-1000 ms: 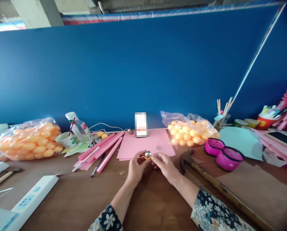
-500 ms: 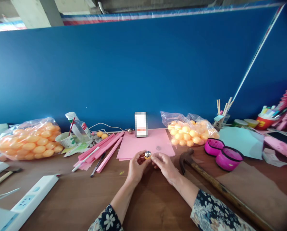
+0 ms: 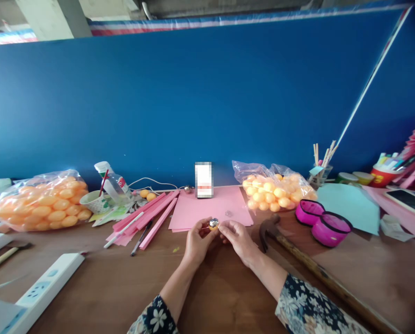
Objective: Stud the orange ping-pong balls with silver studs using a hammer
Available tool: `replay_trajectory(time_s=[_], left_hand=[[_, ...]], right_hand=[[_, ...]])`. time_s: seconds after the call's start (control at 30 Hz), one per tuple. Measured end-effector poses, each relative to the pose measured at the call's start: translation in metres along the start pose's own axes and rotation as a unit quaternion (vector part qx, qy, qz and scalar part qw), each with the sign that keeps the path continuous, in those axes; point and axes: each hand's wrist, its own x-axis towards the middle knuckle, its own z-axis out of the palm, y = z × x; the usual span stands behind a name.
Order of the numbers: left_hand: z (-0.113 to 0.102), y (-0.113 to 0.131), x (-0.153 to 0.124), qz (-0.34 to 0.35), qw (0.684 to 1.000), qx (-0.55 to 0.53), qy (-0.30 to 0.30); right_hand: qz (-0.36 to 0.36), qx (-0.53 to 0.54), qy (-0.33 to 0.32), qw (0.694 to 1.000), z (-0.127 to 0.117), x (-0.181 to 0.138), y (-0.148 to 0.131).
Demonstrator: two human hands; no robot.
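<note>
Both hands meet at the near edge of the pink paper sheet [image 3: 210, 206]. My left hand [image 3: 196, 242] pinches the small shiny ball [image 3: 213, 224] between thumb and fingertips, and my right hand [image 3: 239, 239] closes on it from the other side, fingers curled in. The ball sits just above the wooden table [image 3: 89, 287]. A hammer [image 3: 273, 229] lies just right of my right hand, with a bag of orange balls [image 3: 277, 192] beyond it.

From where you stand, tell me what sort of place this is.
Probably a craft workbench. Two bags of orange balls lie on the table, pink paper sheets and strips lie between them, and a cup of pens stands at the right. The left hand and right hand pinch a small shiny ball.
</note>
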Motion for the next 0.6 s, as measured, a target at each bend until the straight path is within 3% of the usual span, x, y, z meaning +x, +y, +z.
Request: replay_trajectory(time_s=[0.6], left_hand=[[-0.0004, 0.0020, -0.0007, -0.002, 1.000, -0.012, -0.002]], right_hand=[[0.001, 0.002, 0.001, 1.000, 0.0005, 0.0006, -0.0022]])
